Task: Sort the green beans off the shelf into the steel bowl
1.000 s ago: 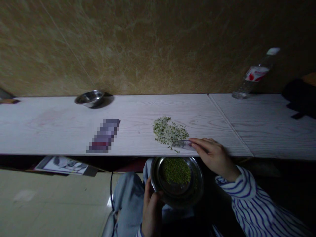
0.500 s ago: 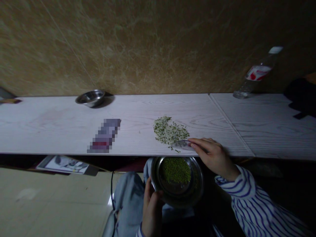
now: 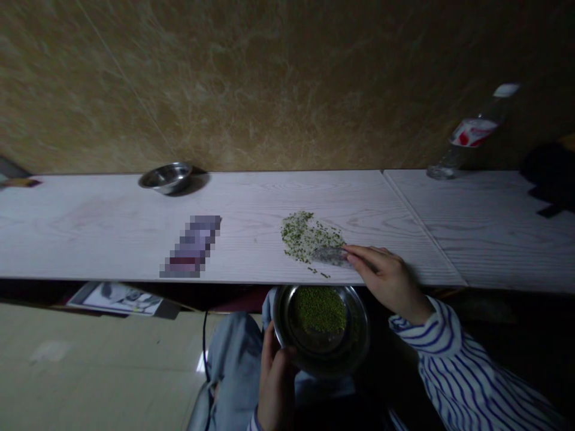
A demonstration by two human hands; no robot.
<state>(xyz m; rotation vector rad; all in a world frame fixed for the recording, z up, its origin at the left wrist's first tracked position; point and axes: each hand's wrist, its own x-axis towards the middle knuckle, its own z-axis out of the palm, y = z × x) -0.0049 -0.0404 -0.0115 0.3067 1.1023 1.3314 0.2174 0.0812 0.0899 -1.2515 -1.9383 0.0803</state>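
A steel bowl (image 3: 354,344) holding green beans (image 3: 320,309) sits just below the front edge of the white table (image 3: 269,197). My left hand (image 3: 275,383) grips its near-left rim. On the table lies a loose pile of green beans and pale grains (image 3: 308,236). My right hand (image 3: 389,278) rests on the table to the right of the pile, its fingers closed on a small clear flat piece (image 3: 330,255) pressed against the pile's lower right edge. A few stray beans (image 3: 320,273) lie near the table's edge.
An empty steel bowl (image 3: 165,178) stands at the back left by the wall. A blurred-out rectangular item (image 3: 192,246) lies left of the pile. A plastic bottle (image 3: 471,133) leans at the back right, next to a dark object (image 3: 548,176). A magazine (image 3: 119,298) lies under the table.
My right hand has slid the clear piece slightly up and into the pile's lower right edge. The bowl and my left hand have stayed put.
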